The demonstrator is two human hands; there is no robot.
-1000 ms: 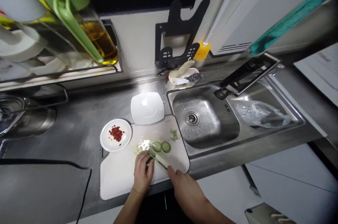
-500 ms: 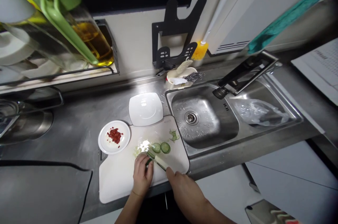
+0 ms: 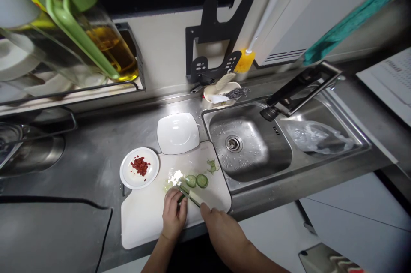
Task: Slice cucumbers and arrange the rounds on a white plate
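Observation:
On the white cutting board [image 3: 144, 221], my left hand [image 3: 173, 211] is closed around a piece of cucumber [image 3: 181, 198], mostly hidden by the fingers. My right hand [image 3: 221, 226] grips a knife [image 3: 194, 201]; its handle is covered by the fingers and its blade lies against the cucumber's right end. Two cucumber slices [image 3: 197, 181] rest flat just beyond the blade. Thin green peelings [image 3: 212, 165] sit near the board's right edge. Beside the board's upper left is a round white plate [image 3: 123, 174] with small red pieces [image 3: 140, 165] on it.
A square white plate [image 3: 178, 133] stands behind the board, touching its far edge. To the right is a steel sink [image 3: 257, 153] with a black faucet [image 3: 285, 97] over it and a clear plastic bag [image 3: 317, 136] beside the basin. Oil bottles [image 3: 109, 50] stand on a rack at upper left.
The right hand has shifted very slightly to the left with the knife. The whole view has moved a little; the slices and plates stay put on the counter.

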